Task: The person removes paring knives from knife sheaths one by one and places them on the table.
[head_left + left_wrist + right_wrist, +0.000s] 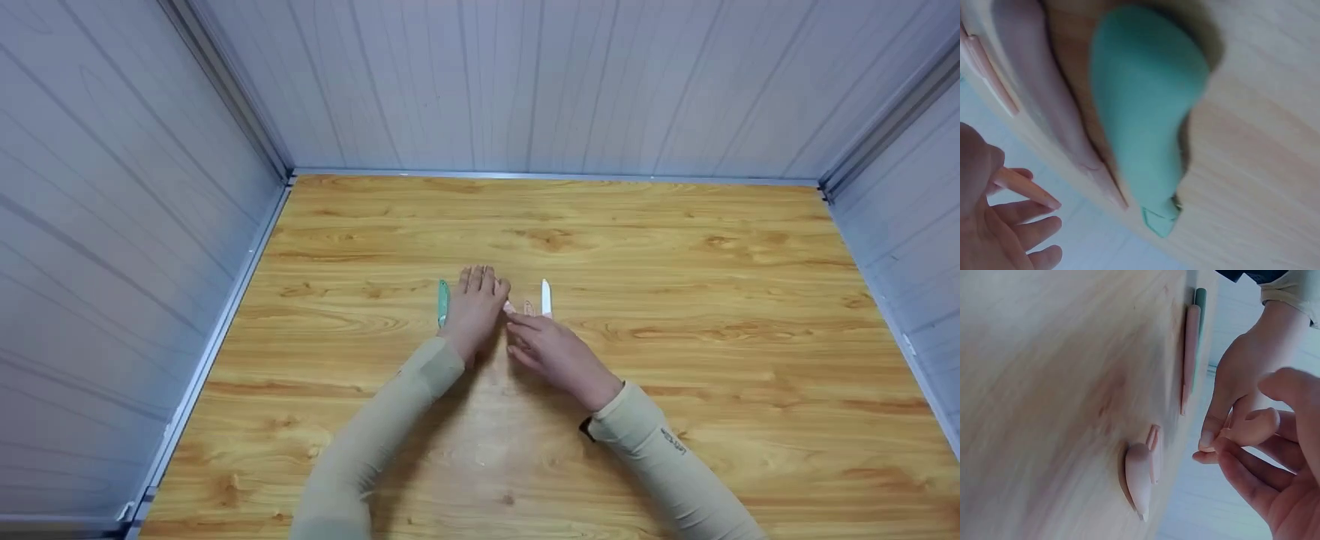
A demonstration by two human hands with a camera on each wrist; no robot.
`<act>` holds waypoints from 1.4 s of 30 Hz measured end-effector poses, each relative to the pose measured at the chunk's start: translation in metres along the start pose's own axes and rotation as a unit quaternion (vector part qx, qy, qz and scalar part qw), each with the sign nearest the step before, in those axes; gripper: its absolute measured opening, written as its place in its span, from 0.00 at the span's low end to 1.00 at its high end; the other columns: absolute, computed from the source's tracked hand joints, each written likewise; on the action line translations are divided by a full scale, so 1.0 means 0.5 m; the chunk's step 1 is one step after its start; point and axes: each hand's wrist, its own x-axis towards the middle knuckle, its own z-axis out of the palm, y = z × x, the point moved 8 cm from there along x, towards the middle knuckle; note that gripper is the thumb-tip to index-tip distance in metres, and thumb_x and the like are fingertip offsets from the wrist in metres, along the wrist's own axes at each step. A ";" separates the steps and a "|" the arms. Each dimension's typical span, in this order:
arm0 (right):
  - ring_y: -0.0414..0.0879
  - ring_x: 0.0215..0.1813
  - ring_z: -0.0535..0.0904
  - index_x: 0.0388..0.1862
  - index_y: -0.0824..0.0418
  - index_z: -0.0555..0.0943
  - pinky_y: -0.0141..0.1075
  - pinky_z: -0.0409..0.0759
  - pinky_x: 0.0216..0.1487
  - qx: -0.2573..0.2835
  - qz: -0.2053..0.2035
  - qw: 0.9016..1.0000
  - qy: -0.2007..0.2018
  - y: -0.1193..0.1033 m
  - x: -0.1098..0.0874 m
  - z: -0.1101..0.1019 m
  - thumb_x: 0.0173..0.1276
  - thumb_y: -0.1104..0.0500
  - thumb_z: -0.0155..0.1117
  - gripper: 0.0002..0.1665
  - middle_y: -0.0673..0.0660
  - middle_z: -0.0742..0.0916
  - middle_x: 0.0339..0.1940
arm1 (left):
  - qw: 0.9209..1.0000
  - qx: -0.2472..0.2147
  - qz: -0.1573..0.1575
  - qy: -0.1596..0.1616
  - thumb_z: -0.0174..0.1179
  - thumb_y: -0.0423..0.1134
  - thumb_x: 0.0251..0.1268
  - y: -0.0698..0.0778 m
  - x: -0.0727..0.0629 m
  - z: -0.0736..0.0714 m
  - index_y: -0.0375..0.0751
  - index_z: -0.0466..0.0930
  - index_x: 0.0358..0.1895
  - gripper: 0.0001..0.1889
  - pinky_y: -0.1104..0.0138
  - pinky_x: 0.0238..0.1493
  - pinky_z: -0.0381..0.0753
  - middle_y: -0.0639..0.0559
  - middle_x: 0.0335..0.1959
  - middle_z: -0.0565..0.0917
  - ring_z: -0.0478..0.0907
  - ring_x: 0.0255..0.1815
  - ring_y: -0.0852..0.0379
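Observation:
Between my two hands is a small pale-pink tool, mostly covered by fingers; its exact kind is hidden. My left hand lies palm down over the table and pinches one end. From the other side, my right hand pinches it with thumb and fingertips, its rounded pink end showing in the right wrist view. Left of my left hand lies a green, handle-shaped piece, large and blurred in the left wrist view. Just beyond my right hand lies a knife with a white blade and pink handle.
Beside the white-bladed knife lies a slim pink piece with a slotted outline. A long pink piece lies alongside the green one. All rest on a wood-grain tabletop, bordered by pale panel walls at the back and sides.

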 end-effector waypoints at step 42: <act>0.54 0.59 0.76 0.48 0.67 0.83 0.45 0.70 0.63 -0.088 0.009 0.981 0.173 -0.015 -0.087 -0.148 0.58 0.78 0.61 0.19 0.62 0.82 0.55 | 0.978 0.005 0.005 0.209 0.47 0.33 0.70 0.103 -0.089 -0.171 0.35 0.66 0.68 0.24 0.53 0.72 0.50 0.43 0.64 0.72 0.60 0.70 0.44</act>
